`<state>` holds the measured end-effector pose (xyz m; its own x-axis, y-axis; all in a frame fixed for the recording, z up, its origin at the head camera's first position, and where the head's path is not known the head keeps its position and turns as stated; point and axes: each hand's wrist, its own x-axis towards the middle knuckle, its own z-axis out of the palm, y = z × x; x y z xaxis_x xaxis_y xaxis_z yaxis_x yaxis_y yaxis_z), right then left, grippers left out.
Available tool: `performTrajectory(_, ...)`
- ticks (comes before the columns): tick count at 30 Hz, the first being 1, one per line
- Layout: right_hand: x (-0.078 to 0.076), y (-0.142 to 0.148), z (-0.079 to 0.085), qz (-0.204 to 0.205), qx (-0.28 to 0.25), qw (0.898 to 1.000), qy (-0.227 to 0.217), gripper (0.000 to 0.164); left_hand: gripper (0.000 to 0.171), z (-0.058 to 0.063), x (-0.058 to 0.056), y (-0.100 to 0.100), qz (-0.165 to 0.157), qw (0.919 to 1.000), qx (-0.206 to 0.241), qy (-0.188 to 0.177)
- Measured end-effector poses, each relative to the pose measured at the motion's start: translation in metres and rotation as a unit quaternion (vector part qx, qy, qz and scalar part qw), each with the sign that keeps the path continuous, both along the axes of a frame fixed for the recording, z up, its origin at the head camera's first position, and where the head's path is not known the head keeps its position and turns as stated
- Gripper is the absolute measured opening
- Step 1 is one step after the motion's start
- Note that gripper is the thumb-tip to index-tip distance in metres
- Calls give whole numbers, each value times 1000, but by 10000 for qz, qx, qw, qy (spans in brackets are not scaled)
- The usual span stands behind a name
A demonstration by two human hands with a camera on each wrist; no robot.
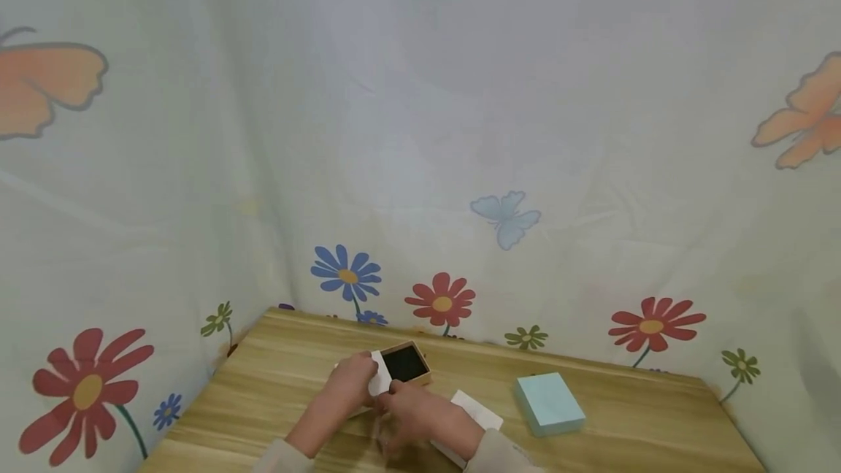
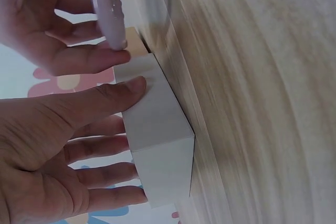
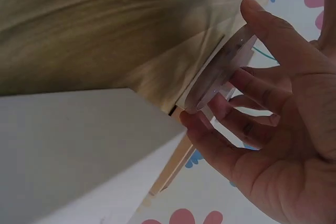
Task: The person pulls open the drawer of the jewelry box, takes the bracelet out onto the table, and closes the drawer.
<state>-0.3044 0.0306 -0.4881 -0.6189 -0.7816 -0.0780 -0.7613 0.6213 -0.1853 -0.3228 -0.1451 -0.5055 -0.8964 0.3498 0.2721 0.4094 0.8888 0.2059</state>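
My left hand (image 1: 353,379) grips a white box (image 2: 160,108), the thumb on one face and the fingers along its side. Just beyond it stands a tan-edged open box with a black lining (image 1: 406,362). To the right, my right hand (image 1: 415,413) holds a translucent pale pink bangle (image 3: 218,74) by its edge, between thumb and fingers. Both wrist views show the bangle nearly edge-on. It is close beside the white box, above the wooden table.
A second white box (image 1: 478,411) lies under the right forearm, partly hidden by it. Further right sits a pale blue box (image 1: 550,404). The wooden table (image 1: 263,371) ends at a hanging cloth (image 1: 420,130) printed with flowers and butterflies.
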Motion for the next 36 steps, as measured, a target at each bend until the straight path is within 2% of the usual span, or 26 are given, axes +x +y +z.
performTrajectory(3,2,0,-5,162,-118,9996,208,74,35,0,0,-1,0,10000,-77,33)
performTrajectory(4,3,0,-7,163,-164,9995,216,72,35,0,-1,-1,-7,10000,-88,41)
performTrajectory(6,4,-1,-11,121,-248,9995,133,63,34,-1,-2,-1,-10,9999,-87,55)
performTrajectory(9,8,-2,-18,-13,-372,9990,-249,44,35,-3,-1,0,25,10000,-56,77)
performTrajectory(11,10,-2,-22,78,-358,9992,-176,33,35,-3,-1,1,56,9999,-45,80)
performTrajectory(15,15,-3,-26,385,-278,9981,394,25,36,-4,-1,2,89,9999,-44,85)
performTrajectory(17,17,-3,-26,378,-249,9978,485,23,35,-4,-1,2,104,9999,-55,110)
performTrajectory(26,22,-5,-28,79,-312,9994,141,22,35,-5,0,1,99,9999,-45,109)
performTrajectory(28,23,-6,-29,32,-219,9996,160,28,35,-4,0,0,102,9999,-35,133)
performTrajectory(33,24,-8,-27,132,181,9960,866,46,35,-2,1,1,59,9997,-69,242)
performTrajectory(36,26,-7,-27,236,229,9934,1102,43,35,-1,2,2,52,9997,-76,205)
